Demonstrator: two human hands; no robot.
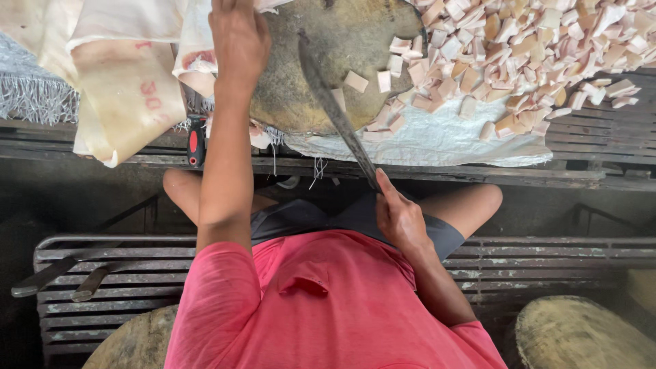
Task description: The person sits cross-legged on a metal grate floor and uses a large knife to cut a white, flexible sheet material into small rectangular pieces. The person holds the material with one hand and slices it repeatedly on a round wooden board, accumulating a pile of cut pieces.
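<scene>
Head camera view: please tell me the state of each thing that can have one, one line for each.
Left hand: resting at the edge of the round wooden chopping block.
Right hand: closed on the long dark knife.
Long dark knife: tilted over the block.
Pale cut cubes: heaped on white cloth.

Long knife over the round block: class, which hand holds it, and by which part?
The right hand holds the long knife by its handle end, fingers wrapped around it; the blade lies across the round block.
</scene>
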